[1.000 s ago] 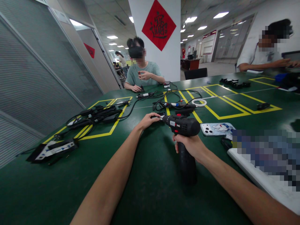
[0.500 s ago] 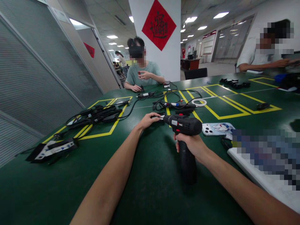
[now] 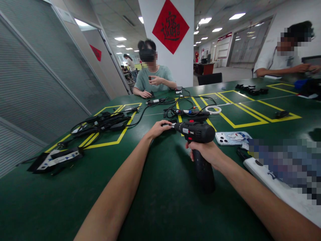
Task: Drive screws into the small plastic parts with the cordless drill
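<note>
My right hand (image 3: 203, 151) is wrapped round the grip of a black cordless drill (image 3: 198, 131) with red details. The drill lies nearly level, its chuck pointing left and its handle slanting down to the right. At the bit's tip, the fingers of my left hand (image 3: 160, 129) are closed on a small black part (image 3: 168, 128) low over the green table. The fingers and the chuck partly cover that part, so its shape and the exact contact with the bit are hard to make out.
Black cables and devices (image 3: 105, 122) lie on the left, with more cables (image 3: 187, 112) beyond my hands. A phone (image 3: 233, 138) and a white board-like object (image 3: 265, 175) lie at right. Yellow tape (image 3: 117, 143) marks the green table (image 3: 160, 201). Two people sit across and at right.
The drill has shifted slightly left and its handle base has swung to the right, with my right hand still on it. My left hand stays almost where it was.
</note>
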`<state>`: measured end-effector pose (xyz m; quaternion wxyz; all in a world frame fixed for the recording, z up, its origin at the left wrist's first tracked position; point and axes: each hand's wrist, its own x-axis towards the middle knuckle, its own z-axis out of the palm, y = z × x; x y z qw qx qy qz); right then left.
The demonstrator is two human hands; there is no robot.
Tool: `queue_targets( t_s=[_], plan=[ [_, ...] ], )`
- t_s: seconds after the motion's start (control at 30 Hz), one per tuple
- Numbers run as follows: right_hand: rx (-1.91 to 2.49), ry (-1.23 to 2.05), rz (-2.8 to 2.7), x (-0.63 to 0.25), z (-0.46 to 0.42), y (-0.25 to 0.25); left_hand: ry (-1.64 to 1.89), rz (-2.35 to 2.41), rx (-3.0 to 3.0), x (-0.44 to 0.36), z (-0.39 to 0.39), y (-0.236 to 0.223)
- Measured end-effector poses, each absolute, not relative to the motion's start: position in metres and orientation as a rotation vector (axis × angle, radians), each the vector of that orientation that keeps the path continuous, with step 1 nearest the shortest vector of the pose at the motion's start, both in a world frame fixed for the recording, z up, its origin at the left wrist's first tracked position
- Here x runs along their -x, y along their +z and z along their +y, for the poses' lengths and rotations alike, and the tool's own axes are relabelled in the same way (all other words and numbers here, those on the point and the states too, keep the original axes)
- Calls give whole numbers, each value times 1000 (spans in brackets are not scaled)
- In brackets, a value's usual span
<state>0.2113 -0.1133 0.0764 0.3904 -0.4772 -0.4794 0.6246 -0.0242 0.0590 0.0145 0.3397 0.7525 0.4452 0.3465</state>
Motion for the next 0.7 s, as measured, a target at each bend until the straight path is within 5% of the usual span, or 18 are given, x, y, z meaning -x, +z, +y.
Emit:
queue_targets(
  t_s=[0.7],
  plan=[
    [1193, 1500, -1283, -206, -115, 75, 922, 1161, -1921, 23, 59, 13]
  ],
)
